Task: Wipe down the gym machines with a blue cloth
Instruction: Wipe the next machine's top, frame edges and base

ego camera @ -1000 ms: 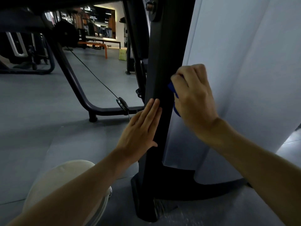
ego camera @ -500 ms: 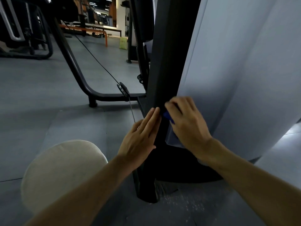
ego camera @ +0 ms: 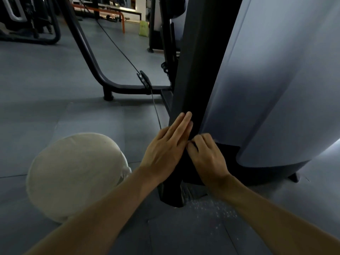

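A black upright post (ego camera: 198, 70) of the gym machine rises in the centre, with a pale grey shroud (ego camera: 276, 89) on its right. My left hand (ego camera: 165, 150) lies flat against the post's left face, fingers straight and together. My right hand (ego camera: 207, 159) is low on the post near its base, fingers curled and pressed to the black surface. The blue cloth is hidden under those curled fingers.
My knee in light trousers (ego camera: 73, 173) is at the lower left. A curved black frame bar (ego camera: 88, 52) and a cable with a pulley (ego camera: 144, 80) stand behind on the grey floor. White specks (ego camera: 211, 208) lie by the post's foot. More machines stand at the back.
My right hand slid down the post from about mid-height to near the base, and the blue cloth went out of sight beneath it. My left hand stayed flat on the post.
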`<state>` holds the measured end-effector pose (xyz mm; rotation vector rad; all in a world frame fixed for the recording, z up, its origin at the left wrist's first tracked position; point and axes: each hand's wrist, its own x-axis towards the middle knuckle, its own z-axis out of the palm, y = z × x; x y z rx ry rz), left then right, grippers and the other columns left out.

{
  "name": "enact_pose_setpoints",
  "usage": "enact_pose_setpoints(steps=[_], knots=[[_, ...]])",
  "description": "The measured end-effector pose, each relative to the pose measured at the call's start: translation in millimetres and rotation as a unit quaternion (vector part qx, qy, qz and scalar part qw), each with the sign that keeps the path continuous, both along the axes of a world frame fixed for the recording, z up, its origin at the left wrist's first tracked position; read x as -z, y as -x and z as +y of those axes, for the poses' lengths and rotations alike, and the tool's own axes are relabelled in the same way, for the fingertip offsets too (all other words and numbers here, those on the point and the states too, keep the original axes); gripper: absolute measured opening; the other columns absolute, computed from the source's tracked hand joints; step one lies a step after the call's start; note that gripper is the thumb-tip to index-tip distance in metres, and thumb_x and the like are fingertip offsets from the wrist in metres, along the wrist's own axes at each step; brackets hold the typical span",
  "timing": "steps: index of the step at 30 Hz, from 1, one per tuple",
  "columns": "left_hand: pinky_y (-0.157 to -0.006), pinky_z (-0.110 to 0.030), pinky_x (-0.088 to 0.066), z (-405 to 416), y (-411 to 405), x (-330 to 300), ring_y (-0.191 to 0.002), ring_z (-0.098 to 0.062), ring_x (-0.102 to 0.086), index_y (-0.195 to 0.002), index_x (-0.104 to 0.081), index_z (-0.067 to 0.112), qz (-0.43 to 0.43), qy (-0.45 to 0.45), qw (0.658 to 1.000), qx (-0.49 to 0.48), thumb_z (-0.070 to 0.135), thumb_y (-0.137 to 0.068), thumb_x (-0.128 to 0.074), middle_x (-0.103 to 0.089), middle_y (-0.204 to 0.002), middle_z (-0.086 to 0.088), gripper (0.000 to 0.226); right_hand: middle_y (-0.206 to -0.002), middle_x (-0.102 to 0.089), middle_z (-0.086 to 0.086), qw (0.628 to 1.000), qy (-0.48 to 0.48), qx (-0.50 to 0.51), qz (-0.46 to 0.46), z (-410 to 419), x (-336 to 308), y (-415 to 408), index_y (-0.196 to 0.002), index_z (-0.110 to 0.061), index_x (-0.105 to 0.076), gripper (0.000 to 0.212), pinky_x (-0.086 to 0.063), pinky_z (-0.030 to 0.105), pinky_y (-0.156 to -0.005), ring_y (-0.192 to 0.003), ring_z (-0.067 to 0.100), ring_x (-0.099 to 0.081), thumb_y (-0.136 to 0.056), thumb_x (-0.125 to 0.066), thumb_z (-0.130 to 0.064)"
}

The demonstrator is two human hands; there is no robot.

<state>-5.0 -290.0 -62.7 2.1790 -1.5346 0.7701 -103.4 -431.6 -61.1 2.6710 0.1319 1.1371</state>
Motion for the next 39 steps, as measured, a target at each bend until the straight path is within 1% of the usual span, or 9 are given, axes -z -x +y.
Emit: enact_pose_setpoints(steps=[3,8,12,14,21,25,31,36,39], knots=[[-0.12,-0.045,-0.039,6.2,-0.2,23.1,-0.161,-0.028,-0.009,-0.162,-0.027,0.004,0.021,-0.004,1.0,0.022,0.01,-0.096,-0.068,-0.007,-0.174,-0.013,0.078,-0.088,-0.057,0.016,1.0,0.008,-0.008,0.025,1.7,-16.8,1.3,-0.087,-0.001,-0.062,0.008,-0.052,0.037,-0.071,-0.083,0.029,-0.052,-0.094,-0.06,0.003],[-0.124,-0.044,-0.034,2.2,3.0,28.8,-0.161,-0.029,-0.006,-0.164,-0.008,0.003,0.031,-0.02,0.999,-0.011,0.009,-0.09,-0.069,0.0,-0.174,-0.014,0.097,-0.101,-0.062,0.016,0.999,-0.012,0.002,-0.03,-9.5,-66.4,-0.3,-0.1,0.005,-0.066,0.014,-0.045,0.029,-0.072,-0.096,0.027,-0.049,-0.094,-0.058,-0.005],[-0.122,-0.045,-0.036,3.8,0.9,39.9,-0.158,-0.033,-0.021,-0.159,-0.03,-0.003,-0.01,0.002,1.0,-0.002,0.007,-0.097,-0.053,-0.018,-0.171,-0.02,0.067,-0.1,-0.063,0.018,1.0,0.018,-0.001,0.011,-17.5,-12.3,9.3,-0.106,0.007,-0.067,0.014,-0.055,0.037,-0.075,-0.093,0.032,-0.058,-0.092,-0.066,0.003],[-0.122,-0.046,-0.037,7.7,-1.5,48.2,-0.158,-0.032,-0.023,-0.158,-0.031,-0.005,-0.016,-0.005,1.0,-0.005,0.006,-0.099,-0.041,-0.019,-0.17,-0.021,0.061,-0.099,-0.064,0.019,0.999,0.021,-0.012,0.037,-20.2,24.3,13.9,-0.106,0.006,-0.068,0.013,-0.057,0.041,-0.078,-0.091,0.035,-0.061,-0.096,-0.06,0.001],[-0.13,-0.041,-0.017,26.1,-7.5,84.9,-0.161,-0.027,0.0,-0.164,-0.006,0.0,0.006,-0.103,0.994,-0.024,-0.001,-0.091,-0.032,0.01,-0.173,-0.014,0.077,-0.093,-0.067,0.015,0.993,0.054,-0.054,0.095,-18.7,107.1,13.2,-0.098,0.001,-0.072,0.023,-0.058,0.04,-0.075,-0.088,0.033,-0.065,-0.099,-0.049,-0.001],[-0.128,-0.044,-0.025,35.0,-14.5,117.7,-0.161,-0.029,-0.002,-0.164,-0.006,0.0,0.005,-0.127,0.991,-0.029,-0.004,-0.092,-0.046,0.007,-0.174,-0.014,0.082,-0.094,-0.065,0.01,0.987,0.105,-0.046,0.116,-21.2,128.3,11.2,-0.1,-0.003,-0.071,0.02,-0.053,0.035,-0.075,-0.089,0.028,-0.062,-0.097,-0.051,0.0],[-0.122,-0.042,-0.033,54.5,-14.6,131.9,-0.153,-0.033,-0.033,-0.154,-0.042,-0.001,-0.007,-0.162,0.986,-0.03,0.002,-0.081,-0.069,-0.029,-0.167,-0.018,0.077,-0.097,-0.065,0.009,0.984,0.12,-0.01,0.133,-13.2,119.4,13.3,-0.104,-0.007,-0.069,0.016,-0.053,0.036,-0.074,-0.09,0.028,-0.061,-0.095,-0.057,-0.002],[-0.121,-0.043,-0.029,74.1,-18.3,112.9,-0.152,-0.034,-0.035,-0.152,-0.044,0.0,-0.003,-0.189,0.981,-0.054,0.002,-0.08,-0.062,-0.03,-0.167,-0.017,0.074,-0.111,-0.067,0.014,0.984,0.084,-0.016,0.155,10.0,104.4,10.6,-0.115,-0.007,-0.055,0.04,-0.058,0.037,-0.079,-0.095,0.03,-0.066,-0.082,-0.075,-0.019],[-0.126,-0.043,-0.019,93.0,-17.4,109.7,-0.157,-0.033,-0.021,-0.159,-0.03,0.0,-0.011,-0.212,0.975,-0.068,0.005,-0.089,-0.061,-0.011,-0.17,-0.016,0.077,-0.111,-0.062,0.014,0.972,0.07,0.023,0.222,32.4,107.8,1.5,-0.115,-0.007,-0.051,0.057,-0.056,0.038,-0.078,-0.093,0.03,-0.062,-0.077,-0.084,-0.036]])
